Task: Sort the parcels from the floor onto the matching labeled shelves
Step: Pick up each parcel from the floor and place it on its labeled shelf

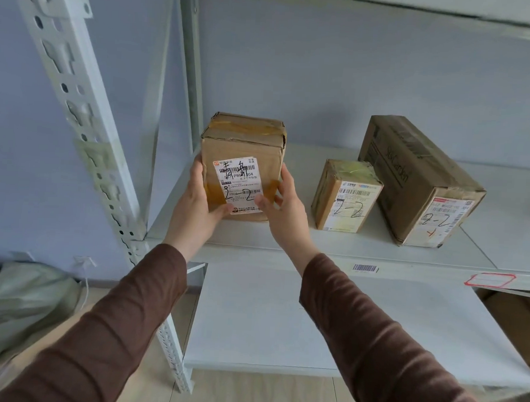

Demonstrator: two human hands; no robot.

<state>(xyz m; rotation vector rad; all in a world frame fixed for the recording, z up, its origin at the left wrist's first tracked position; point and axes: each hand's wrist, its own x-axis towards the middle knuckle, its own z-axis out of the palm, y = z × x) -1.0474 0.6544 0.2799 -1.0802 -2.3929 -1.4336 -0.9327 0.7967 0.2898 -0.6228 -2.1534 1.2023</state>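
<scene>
Cardboard, taped in brown across its top and front, makes up the parcel (242,156) that both hands have hold of; its white label carries a handwritten "2-2". It stands upright at the left end of the shelf (378,246), apparently resting on or just above the board, though the palms hide its lower edge, so contact cannot be confirmed. The left hand (196,197) wraps the box's left side with the thumb curled under the front lower corner; the right hand (283,201) presses the opposite side, fingers up along the edge and thumb across the bottom of the label.

Just to the right of the right hand sits a small box (345,196), also marked "2-2", and beyond it a larger box (418,178) with the same mark, so this looks like the matching shelf.

The main risk is letting go too early: if the parcel is not fully seated, it could tip forward off the front lip, since it is tall and stands near the edge. Pushing it back carelessly could jam it against the steel upright (78,105) to the left of the left hand. Withdrawing the right hand sideways might knock the small box askew. A thumb trapped beneath could also tilt the parcel as it is set down.
</scene>
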